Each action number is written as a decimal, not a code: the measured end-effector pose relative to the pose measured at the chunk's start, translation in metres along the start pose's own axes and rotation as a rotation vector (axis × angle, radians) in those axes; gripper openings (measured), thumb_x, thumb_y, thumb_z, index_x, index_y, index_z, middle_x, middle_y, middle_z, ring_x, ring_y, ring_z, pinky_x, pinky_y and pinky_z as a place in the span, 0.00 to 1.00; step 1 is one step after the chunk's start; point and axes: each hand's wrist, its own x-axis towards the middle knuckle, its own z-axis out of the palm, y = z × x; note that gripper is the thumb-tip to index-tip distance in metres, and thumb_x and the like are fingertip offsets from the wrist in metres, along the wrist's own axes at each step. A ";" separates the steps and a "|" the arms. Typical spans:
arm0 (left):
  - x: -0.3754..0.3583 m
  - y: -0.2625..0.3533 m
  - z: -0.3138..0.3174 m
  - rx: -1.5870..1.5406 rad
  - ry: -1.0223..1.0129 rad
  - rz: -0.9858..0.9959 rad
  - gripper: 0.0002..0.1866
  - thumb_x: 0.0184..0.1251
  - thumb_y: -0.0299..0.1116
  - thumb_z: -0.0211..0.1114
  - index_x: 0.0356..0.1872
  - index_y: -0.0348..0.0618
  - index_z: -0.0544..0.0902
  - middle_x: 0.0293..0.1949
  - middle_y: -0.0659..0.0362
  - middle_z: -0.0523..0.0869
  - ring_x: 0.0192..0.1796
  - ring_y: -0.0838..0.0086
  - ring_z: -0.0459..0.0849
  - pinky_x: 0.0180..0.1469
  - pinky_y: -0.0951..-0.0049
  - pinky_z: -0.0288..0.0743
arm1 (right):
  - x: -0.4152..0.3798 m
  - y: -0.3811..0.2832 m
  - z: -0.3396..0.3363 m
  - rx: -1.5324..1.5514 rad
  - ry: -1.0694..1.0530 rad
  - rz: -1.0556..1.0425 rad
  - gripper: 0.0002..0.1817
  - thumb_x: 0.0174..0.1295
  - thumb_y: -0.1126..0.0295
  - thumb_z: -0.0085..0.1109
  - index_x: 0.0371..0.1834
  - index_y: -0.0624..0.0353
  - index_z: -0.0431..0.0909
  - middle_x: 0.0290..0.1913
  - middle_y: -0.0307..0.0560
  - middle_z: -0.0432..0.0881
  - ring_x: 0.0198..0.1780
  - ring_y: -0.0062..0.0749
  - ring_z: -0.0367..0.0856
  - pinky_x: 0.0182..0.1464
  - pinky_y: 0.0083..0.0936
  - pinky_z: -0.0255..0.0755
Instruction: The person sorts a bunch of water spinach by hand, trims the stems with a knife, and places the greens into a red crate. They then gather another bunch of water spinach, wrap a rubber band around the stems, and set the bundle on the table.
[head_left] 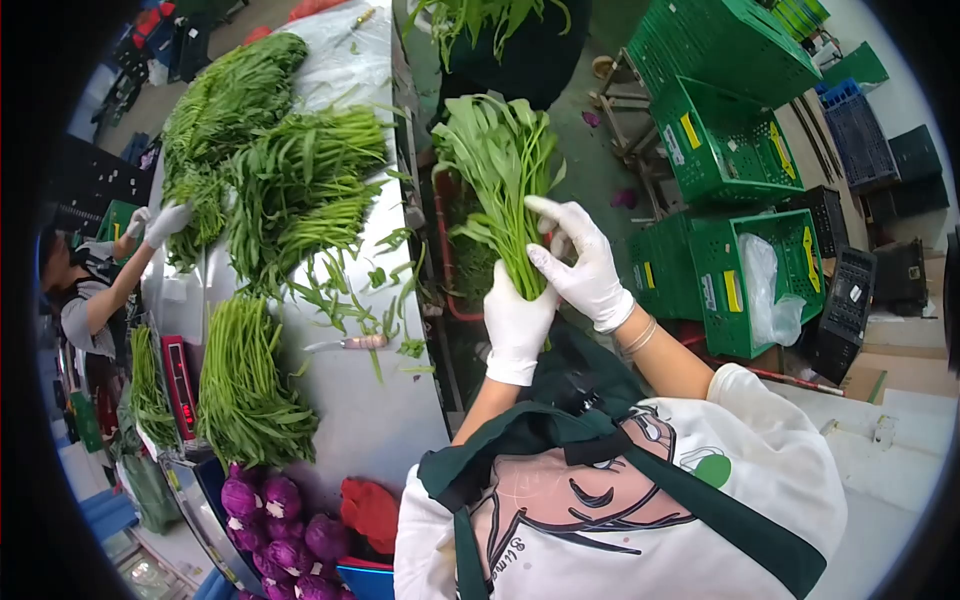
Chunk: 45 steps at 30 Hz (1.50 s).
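Left hand closed round leafy bunch low down, likely sparing leaves; right hand half-open, fingertips at bunch's side.

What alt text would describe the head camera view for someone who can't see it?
A gloved left hand grips a bunch of leafy greens by the stems, the right hand at its side, beside a metal table. More greens and a knife lie on it; purple cabbages, green crates and another person are nearby.
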 end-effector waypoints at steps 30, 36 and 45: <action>0.005 -0.016 -0.046 -0.757 -0.312 -0.211 0.14 0.58 0.23 0.64 0.45 0.34 0.74 0.28 0.53 0.85 0.26 0.75 0.81 0.30 0.79 0.74 | -0.037 0.032 0.026 1.453 -0.285 0.686 0.07 0.67 0.68 0.53 0.46 0.54 0.73 0.39 0.40 0.81 0.25 0.18 0.69 0.34 0.21 0.72; 0.003 -0.024 -0.042 -0.901 -0.191 -0.244 0.12 0.65 0.30 0.62 0.46 0.38 0.72 0.27 0.60 0.79 0.25 0.74 0.78 0.30 0.76 0.74 | -0.045 0.024 0.033 1.213 -0.173 0.512 0.08 0.65 0.71 0.56 0.44 0.57 0.72 0.36 0.40 0.81 0.28 0.18 0.72 0.36 0.18 0.72; 0.007 -0.031 -0.031 -1.035 0.017 -0.439 0.12 0.67 0.41 0.62 0.39 0.43 0.77 0.27 0.66 0.77 0.28 0.81 0.76 0.32 0.79 0.73 | -0.052 0.011 0.038 0.471 -0.173 0.166 0.09 0.64 0.73 0.58 0.44 0.62 0.74 0.40 0.40 0.82 0.43 0.19 0.78 0.46 0.18 0.71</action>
